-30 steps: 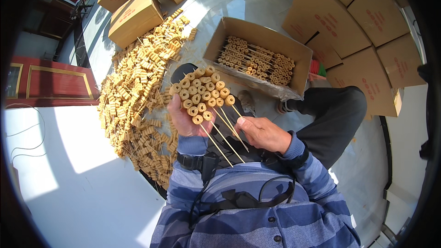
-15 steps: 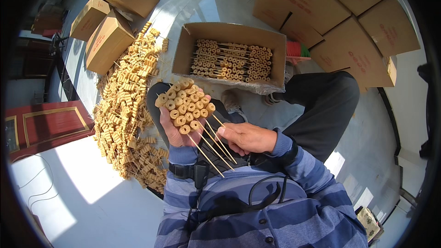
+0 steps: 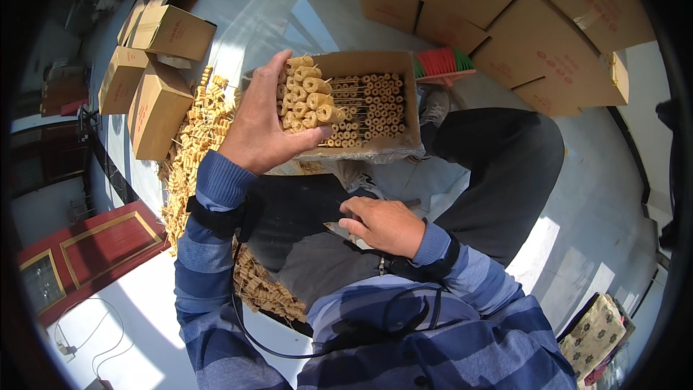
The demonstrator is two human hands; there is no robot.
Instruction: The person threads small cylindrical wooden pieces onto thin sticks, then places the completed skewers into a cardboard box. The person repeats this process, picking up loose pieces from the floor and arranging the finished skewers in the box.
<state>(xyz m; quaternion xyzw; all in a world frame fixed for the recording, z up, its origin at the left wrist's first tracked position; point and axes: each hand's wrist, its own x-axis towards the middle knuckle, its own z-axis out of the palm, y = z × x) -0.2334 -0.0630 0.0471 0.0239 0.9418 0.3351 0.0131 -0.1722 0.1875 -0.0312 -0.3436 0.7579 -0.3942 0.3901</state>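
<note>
My left hand grips a bundle of skewered tan hollow rolls over the left part of an open cardboard box. Its fingers are behind the bundle and its thumb is along the lower edge. Inside the box, rows of similar skewered rolls stand with their round ends up, thin sticks between the rows. Above my lap, my right hand is closed, fingers curled down. A small pointed end shows beside those fingers; what they hold, if anything, I cannot make out.
A large heap of loose skewered rolls lies on the floor to the left. Cardboard boxes stand behind it, and more boxes are stacked at the far right. A red and green rack-like item sits right of the open box.
My left hand has carried the bundle from above my lap up and forward to the open box. My right hand has come away from the bundle's sticks and stays low over my lap.
</note>
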